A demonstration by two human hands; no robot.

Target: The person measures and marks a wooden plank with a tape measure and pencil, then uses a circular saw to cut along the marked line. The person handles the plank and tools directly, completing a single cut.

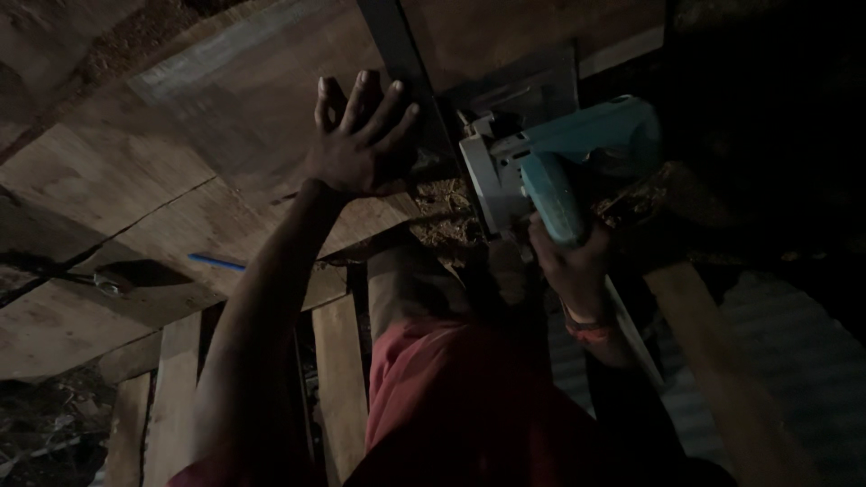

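1. Red cloth [469, 406] on the person's body fills the bottom of the view, nearest the camera, and fades into shadow at the frame edge.
2. Just beyond it, the right hand [568, 266] is closed around the handle of a teal circular saw [564, 158]; the saw sits on the plywood sheet [180, 162], beside a dark straight bar [406, 72] that runs up out of the frame.
3. The left hand [361, 144] lies flat with fingers spread, pressing on the sheet right against the bar (it grips nothing).
4. The saw's blade is hidden under its pale guard, and a little sawdust [446, 212] lies between the two hands.
5. Further left on the sheet lie a blue pencil [216, 262] and a small dark object [113, 281], too dim to identify.
6. Wooden planks [343, 379] run under the sheet; the right side is almost black, with only a slanting board [713, 361] showing over what looks like corrugated sheeting [794, 361].
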